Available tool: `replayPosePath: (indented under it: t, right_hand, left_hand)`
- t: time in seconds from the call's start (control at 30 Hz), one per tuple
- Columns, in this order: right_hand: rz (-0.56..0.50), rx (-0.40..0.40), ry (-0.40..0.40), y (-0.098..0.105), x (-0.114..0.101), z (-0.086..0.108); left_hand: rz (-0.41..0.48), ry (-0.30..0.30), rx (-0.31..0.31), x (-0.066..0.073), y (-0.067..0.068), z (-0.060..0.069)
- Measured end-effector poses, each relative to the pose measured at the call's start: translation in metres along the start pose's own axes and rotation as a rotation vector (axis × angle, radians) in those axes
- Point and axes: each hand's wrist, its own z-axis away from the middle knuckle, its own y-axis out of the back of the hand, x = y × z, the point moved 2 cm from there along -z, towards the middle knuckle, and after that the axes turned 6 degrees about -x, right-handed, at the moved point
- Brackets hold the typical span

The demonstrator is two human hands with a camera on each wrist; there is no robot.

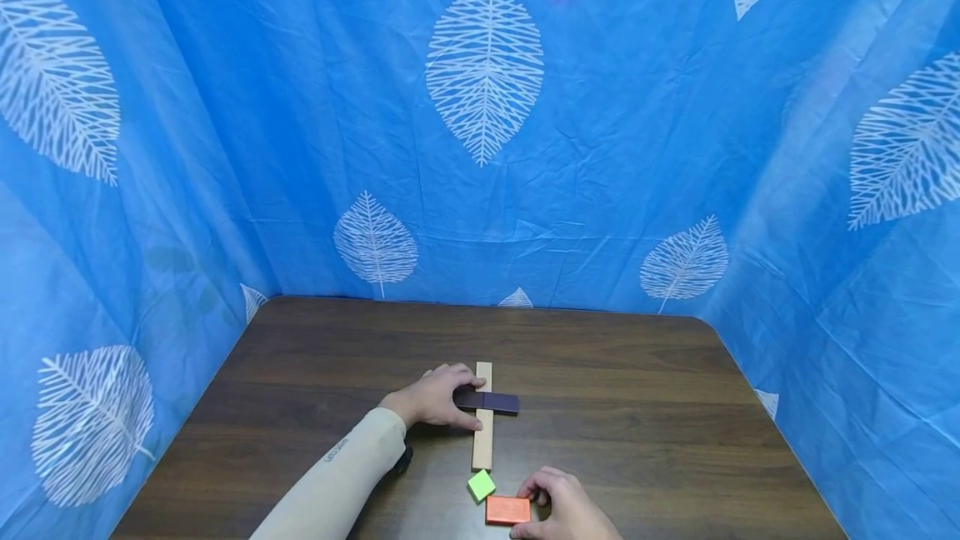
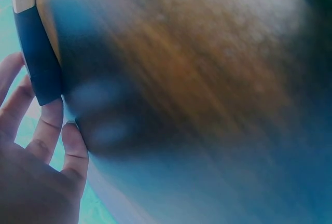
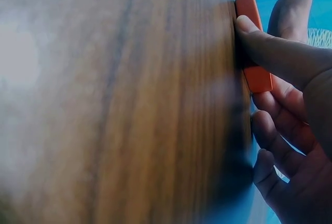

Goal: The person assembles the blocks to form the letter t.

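My left hand point(image 1: 437, 397) spreads around the left end of a dark crosspiece point(image 1: 501, 403), made of two dark blocks in line. Its thumb and a fingertip touch the light wooden strip point(image 1: 483, 444), which runs lengthwise under or against the dark pieces; which one I cannot tell. In the left wrist view fingers lie beside the end of a dark block point(image 2: 40, 58). An orange rectangular block point(image 1: 507, 510) lies flat nearer the front, and my right hand point(image 1: 566, 511) pinches its right end. The right wrist view shows the thumb along the orange block's point(image 3: 258, 79) side.
A small green block point(image 1: 481, 486) lies turned at an angle between the light strip and the orange block. All sit on a brown wood-grain table point(image 1: 637, 407). Blue curtain point(image 1: 600, 148) with white leaf prints surrounds it at the back and sides.
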Motion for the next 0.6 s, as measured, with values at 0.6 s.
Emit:
replayPosePath:
  t: [0.6]
  right_hand:
    - [-0.018, -0.035, -0.01, -0.0003, 0.0007, 0.0003]
  left_hand:
    - [-0.055, -0.033, 0.002, 0.0045, 0.001, -0.0007]
